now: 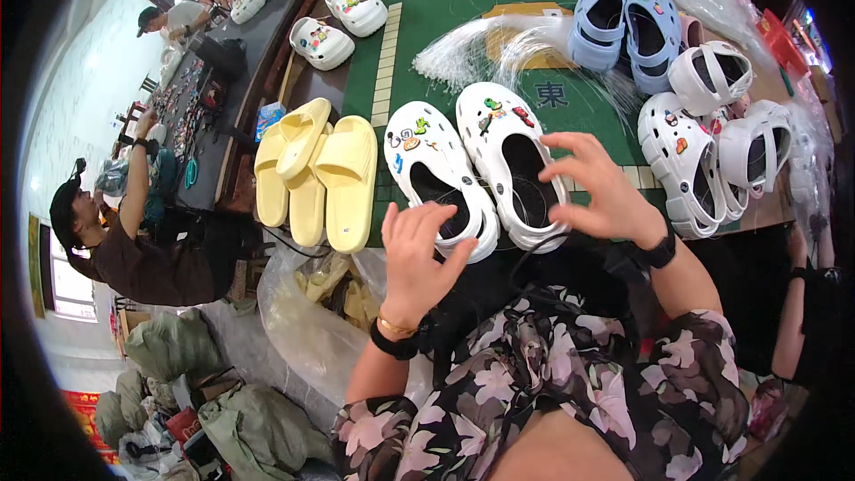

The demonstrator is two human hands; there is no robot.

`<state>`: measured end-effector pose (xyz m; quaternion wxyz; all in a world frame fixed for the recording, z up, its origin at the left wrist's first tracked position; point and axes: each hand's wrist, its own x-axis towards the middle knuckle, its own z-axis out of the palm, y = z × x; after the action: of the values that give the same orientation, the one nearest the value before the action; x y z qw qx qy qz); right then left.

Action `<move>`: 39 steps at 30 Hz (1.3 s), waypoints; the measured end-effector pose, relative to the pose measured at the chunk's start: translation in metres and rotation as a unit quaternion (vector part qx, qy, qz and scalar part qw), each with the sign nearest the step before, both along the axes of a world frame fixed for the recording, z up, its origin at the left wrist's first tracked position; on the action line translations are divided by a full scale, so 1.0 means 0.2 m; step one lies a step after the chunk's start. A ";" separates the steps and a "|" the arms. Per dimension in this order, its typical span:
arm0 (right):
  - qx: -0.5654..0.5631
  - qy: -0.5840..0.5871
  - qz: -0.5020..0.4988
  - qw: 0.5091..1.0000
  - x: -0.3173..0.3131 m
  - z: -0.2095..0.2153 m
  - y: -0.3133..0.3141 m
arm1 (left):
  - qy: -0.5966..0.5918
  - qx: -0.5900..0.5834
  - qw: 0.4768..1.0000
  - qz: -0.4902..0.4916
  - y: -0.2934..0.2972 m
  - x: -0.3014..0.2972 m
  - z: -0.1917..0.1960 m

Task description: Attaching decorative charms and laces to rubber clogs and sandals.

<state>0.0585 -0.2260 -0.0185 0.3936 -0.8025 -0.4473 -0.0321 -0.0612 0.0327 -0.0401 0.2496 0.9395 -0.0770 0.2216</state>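
Two white clogs with colourful charms on their toes stand side by side at the table's near edge. By the heel of the left clog (426,138) is my left hand (417,258), its fingers apart and nothing in them. My right hand (601,191) is at the side of the right clog (492,111), fingers spread and curved, fingertips at the rim of its opening; whether they touch it I cannot tell. Thin clear strands lie around the heels. Yellow slides (347,174) rest just left of the clogs, some stacked on others.
The green table (401,62) holds a bundle of clear plastic strands (481,49), blue clogs (646,22), more white clogs (677,156) at right and a white pair (356,11) at far left. Co-workers sit at a dark table (245,62). Clear bags (303,312) and green sacks (258,432) lie below left.
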 end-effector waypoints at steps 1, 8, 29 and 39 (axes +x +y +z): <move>0.002 0.003 0.003 1.000 -0.02 0.01 -0.02 | 0.003 0.002 1.000 0.003 0.01 0.00 0.00; 0.024 0.009 0.051 0.998 0.03 0.00 0.00 | 0.056 -0.113 0.990 -0.060 0.07 0.10 0.11; -0.109 0.039 -0.327 0.938 0.54 -0.21 -0.06 | 0.065 -0.042 0.994 -0.081 -0.15 0.33 0.13; -0.288 0.079 -0.385 0.873 0.66 -0.32 -0.05 | 0.040 -0.047 0.995 -0.072 -0.13 0.29 0.13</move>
<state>0.1896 -0.2354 -0.0817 0.1352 -0.9889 -0.0599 0.0125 -0.0025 0.0059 -0.0136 0.3115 0.9269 -0.1242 0.1683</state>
